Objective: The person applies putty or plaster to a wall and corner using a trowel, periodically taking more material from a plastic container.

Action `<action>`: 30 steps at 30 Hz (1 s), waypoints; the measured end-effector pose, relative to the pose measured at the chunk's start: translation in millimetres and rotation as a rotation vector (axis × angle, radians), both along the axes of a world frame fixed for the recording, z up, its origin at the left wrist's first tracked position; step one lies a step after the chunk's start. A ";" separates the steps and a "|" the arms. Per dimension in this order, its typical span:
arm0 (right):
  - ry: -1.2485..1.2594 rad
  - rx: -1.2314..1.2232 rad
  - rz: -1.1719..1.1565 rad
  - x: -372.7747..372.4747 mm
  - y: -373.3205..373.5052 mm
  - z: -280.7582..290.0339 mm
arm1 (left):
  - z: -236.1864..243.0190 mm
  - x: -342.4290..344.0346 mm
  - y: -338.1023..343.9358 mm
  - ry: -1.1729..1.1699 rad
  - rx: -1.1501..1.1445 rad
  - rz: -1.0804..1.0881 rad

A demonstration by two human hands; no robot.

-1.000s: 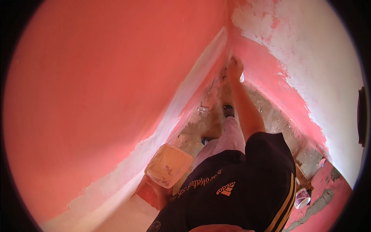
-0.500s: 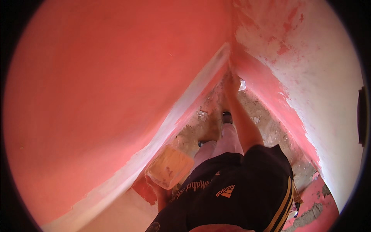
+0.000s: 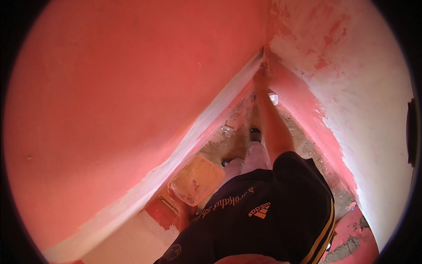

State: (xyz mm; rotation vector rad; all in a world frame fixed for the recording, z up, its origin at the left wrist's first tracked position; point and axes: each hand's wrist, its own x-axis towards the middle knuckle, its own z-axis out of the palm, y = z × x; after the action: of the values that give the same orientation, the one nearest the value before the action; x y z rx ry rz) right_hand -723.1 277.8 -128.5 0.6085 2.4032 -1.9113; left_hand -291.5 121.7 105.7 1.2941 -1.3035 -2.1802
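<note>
Filling the left and upper left of the frame, a red wall (image 3: 123, 97) slopes down to a ragged pale band (image 3: 140, 191). Lower left of centre, the left hand (image 3: 182, 210) is closed on the lower-left side of an orange-tinted tub (image 3: 196, 180); holding it level and close to the body seems wise. At upper centre, the right hand (image 3: 261, 81) reaches into the corner; its fingers are too blurred to tell whether they pinch anything. Slow, light movements should suit that narrow spot. Right of its wrist sits a small white object (image 3: 273, 97), beside a pink strip (image 3: 303, 105) under the pale wall (image 3: 360, 110).
</note>
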 end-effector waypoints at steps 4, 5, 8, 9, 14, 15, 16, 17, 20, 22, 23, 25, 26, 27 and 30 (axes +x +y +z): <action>0.435 -0.144 -0.110 32.7 -16.0 -27.5 | -1.3 -8.7 -7.8 0.021 0.075 -0.009; 0.190 -0.048 0.116 49.9 -5.1 -18.6 | -0.1 -5.0 -4.7 0.006 0.029 0.009; 0.047 0.000 0.129 24.5 3.7 25.9 | 3.2 -6.4 6.6 0.008 -0.015 0.057; 0.089 -0.023 0.006 15.0 3.3 21.4 | 5.4 -4.2 9.3 0.019 -0.008 0.068; 0.421 0.026 -0.123 27.2 -38.5 -43.8 | -3.1 -5.9 -6.0 0.028 0.075 0.007; 0.459 -0.024 -0.071 52.5 -45.6 -41.2 | -3.8 -0.9 -6.5 0.071 0.085 -0.016; 0.456 -0.029 -0.061 76.6 -41.1 -39.0 | -1.0 4.2 -4.5 0.069 0.082 -0.006; 0.260 0.001 0.104 97.5 -26.3 -39.0 | 3.4 6.0 -1.3 -0.223 -0.399 -0.301; 0.079 0.024 0.171 57.9 -15.7 -53.6 | 10.0 3.6 -14.0 -0.543 -0.886 -0.673; 0.081 0.036 0.020 8.5 1.2 -75.6 | -4.2 -1.4 -27.4 -0.558 -0.870 -0.781; 0.061 0.029 -0.050 -1.2 8.7 -89.9 | -7.8 -3.2 -23.3 -0.389 -0.664 -0.510; 0.029 0.018 -0.130 1.2 -0.4 -109.5 | -11.1 -9.0 -18.7 -0.238 -0.451 -0.254; 0.197 0.286 -0.209 7.7 -22.9 -113.2 | -11.4 -13.2 -16.2 -0.310 -0.370 -0.169; 0.367 0.555 -0.273 16.7 -38.0 -117.2 | -19.1 -10.2 -14.7 -0.349 -0.330 -0.124; 0.249 -0.068 -0.108 77.2 -56.2 -121.7 | -43.5 11.8 -19.7 -0.495 -0.561 -0.314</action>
State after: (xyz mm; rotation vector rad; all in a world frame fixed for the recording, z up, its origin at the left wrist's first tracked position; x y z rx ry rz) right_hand -645.9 221.6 -250.2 0.5366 2.4783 -2.2255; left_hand -279.6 102.1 62.2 1.4987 -2.2352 -1.4960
